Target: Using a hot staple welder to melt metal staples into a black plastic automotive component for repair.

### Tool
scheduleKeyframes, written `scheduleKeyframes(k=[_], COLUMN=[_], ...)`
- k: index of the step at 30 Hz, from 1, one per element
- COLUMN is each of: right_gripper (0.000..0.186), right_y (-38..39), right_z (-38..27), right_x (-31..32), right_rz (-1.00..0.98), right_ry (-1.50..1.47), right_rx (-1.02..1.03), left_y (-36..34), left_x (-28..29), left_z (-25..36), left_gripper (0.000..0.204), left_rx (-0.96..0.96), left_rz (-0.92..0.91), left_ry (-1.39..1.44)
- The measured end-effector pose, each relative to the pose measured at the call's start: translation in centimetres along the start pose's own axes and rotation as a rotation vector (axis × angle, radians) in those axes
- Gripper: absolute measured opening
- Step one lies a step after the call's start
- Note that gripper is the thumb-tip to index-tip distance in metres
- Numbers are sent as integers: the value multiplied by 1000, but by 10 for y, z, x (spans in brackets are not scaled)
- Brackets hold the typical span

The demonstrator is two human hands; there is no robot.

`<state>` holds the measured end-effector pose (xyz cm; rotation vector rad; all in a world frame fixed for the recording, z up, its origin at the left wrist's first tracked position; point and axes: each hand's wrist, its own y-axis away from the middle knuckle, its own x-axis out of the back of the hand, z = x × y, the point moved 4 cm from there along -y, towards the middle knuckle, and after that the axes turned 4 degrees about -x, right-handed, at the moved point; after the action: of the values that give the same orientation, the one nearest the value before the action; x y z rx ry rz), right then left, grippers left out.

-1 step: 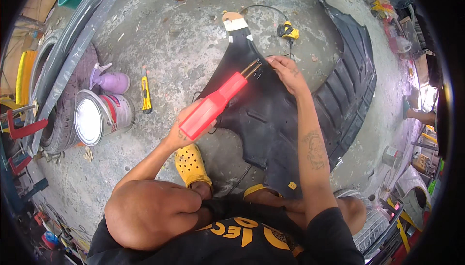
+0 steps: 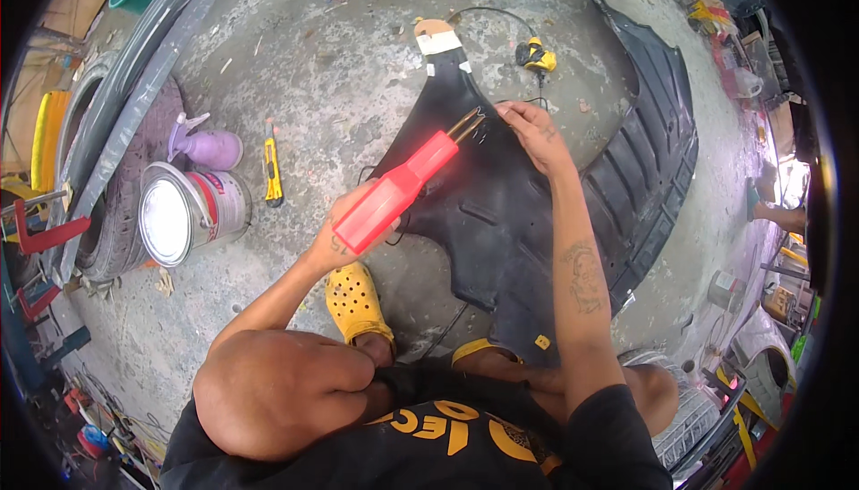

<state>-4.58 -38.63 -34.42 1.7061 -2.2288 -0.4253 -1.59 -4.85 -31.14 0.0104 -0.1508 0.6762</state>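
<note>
Seen from above, a bright red, faceted, plastic-looking hand tool with two thin metal prongs (image 2: 392,193) slants across the centre of the frame; beneath it, a large black moulded sheet, apparently plastic, with a narrow upper arm and ribbed right side (image 2: 488,221), runs from upper centre to lower right. The person's bare left hand (image 2: 335,230), left of centre, curls around the tool's broad lower end, most fingers hidden behind it; the bare right hand (image 2: 535,136), just above centre, brings thumb and forefinger together at the sheet's right edge, the other fingers loosely bent; whether it pinches the edge or something small, I cannot tell; nor whether the prong tips touch the sheet.

The tool looks light and stiff, best gripped around its red body, clear of the slender, easily bent prongs; the sheet looks thin and light for its spread, likely to flex at its narrow arm, smooth enough to slide, and best held by its rims.

Compared with the earlier frame, little differs; the yellow, slim box cutter (image 2: 273,168) at left and the sheet's tape-wrapped tip (image 2: 437,38) at upper centre sit slightly higher and farther right, as if the view shifts; both hands keep the same pose.
</note>
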Motion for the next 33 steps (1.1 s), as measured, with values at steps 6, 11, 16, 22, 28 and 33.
scheduleKeyframes(k=[6,11,16,22,28,33], right_gripper=[30,46,44,36,36,37], right_y=[-3,-38,-90,-104,-106,-77], right_z=[5,-29,-46,-71,-85,-98], right_x=[-1,-18,-39,-41,-49,-15], right_rz=[11,73,-28,-64,-185,-272], right_ry=[36,72,-141,84,220,117], right_rx=[-75,-43,-97,-156,-85,-47], left_y=[10,3,-4,-6,11,7], left_x=[8,19,-6,-31,-32,-49], left_z=[-15,-5,-11,-9,-2,-2], left_gripper=[35,25,30,48,57,64], left_rx=[21,-35,188,118,-17,-60], left_rz=[33,138,266,228,169,97], left_ry=[-43,-100,101,64,-68,-51])
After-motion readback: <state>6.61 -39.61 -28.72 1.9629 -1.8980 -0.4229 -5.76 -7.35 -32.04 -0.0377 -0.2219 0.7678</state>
